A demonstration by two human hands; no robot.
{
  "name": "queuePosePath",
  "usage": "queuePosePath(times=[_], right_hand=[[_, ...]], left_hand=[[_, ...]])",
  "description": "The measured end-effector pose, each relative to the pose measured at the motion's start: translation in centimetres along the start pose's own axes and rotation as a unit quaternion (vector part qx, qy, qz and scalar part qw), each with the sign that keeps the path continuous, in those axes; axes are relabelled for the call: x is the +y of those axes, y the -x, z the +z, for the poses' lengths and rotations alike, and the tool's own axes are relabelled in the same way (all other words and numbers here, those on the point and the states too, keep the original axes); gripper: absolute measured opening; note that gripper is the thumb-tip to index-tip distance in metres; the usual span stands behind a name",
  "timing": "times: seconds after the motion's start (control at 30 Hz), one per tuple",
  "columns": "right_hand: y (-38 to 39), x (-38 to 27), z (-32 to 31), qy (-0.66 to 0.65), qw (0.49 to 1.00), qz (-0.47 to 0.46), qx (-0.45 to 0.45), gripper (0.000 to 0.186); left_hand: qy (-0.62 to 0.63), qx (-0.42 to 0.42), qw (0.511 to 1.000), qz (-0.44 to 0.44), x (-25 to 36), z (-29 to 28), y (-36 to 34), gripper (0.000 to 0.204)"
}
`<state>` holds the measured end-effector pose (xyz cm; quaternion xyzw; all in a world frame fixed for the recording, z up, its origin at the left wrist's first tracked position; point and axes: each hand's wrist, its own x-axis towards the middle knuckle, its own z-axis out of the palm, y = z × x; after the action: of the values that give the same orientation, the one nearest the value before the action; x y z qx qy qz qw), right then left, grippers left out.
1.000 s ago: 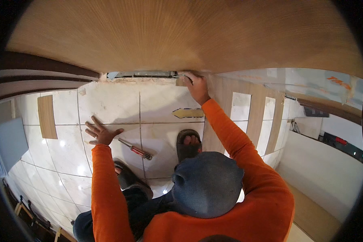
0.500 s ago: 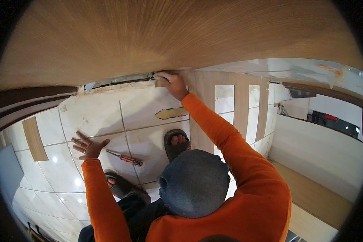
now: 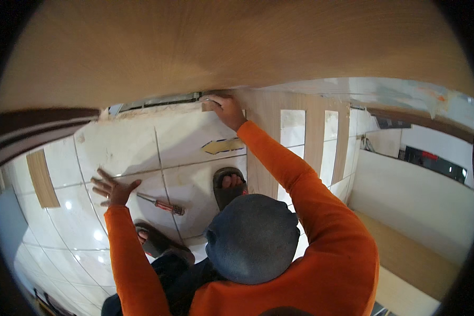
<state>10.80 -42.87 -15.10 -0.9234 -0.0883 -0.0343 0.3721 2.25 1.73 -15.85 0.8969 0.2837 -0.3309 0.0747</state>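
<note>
My left hand (image 3: 115, 190) rests on the white tiled floor (image 3: 195, 179), fingers spread, holding nothing. Just right of it lies a screwdriver (image 3: 167, 207) with a red and dark handle. At the foot of the large wooden panel (image 3: 221, 47), my right hand (image 3: 225, 109) has its fingers curled round a small piece of wood (image 3: 208, 107). That hand is by the right end of a narrow dark gap (image 3: 163, 101) under the panel. What its fingertips touch is partly hidden. A yellowish arrow-shaped patch (image 3: 222, 146) lies on the tiles below it.
Sandalled feet (image 3: 229, 187) and a rounded grey-blue cloth shape (image 3: 253, 239) are close below my hands. Wooden strips with rectangular openings (image 3: 315, 137) lie at the right. A loose wooden strip (image 3: 43, 179) is on the left. A pale board (image 3: 405, 195) stands far right.
The view has shifted slightly. Both hands keep nearly the same places and poses, and the screwdriver still lies on the tiles.
</note>
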Motion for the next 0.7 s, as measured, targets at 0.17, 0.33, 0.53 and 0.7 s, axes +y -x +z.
queuePosePath(times=[0.17, 0.33, 0.53, 0.7], right_hand=[[-0.3, -0.4, -0.5, -0.007, 0.998, 0.065, -0.023, 0.031], [-1.9, -2.8, 1.0, 0.146, 0.985, -0.074, -0.054, 0.027], [-7.4, -13.1, 5.1, 0.208, 0.961, -0.112, -0.141, 0.019], [-2.8, -7.7, 0.9, -0.117, 0.986, 0.082, 0.088, 0.02]], left_hand=[[-0.02, -0.024, 0.999, 0.027, 1.3, -1.3, 0.6, 0.164], [-0.023, -0.012, 0.999, 0.021, 0.7, -1.6, 0.8, 0.164], [-0.047, -0.038, 0.998, -0.019, 0.7, -2.3, 1.3, 0.166], [-0.01, -0.049, 0.999, 0.003, 2.7, -2.5, 2.1, 0.165]])
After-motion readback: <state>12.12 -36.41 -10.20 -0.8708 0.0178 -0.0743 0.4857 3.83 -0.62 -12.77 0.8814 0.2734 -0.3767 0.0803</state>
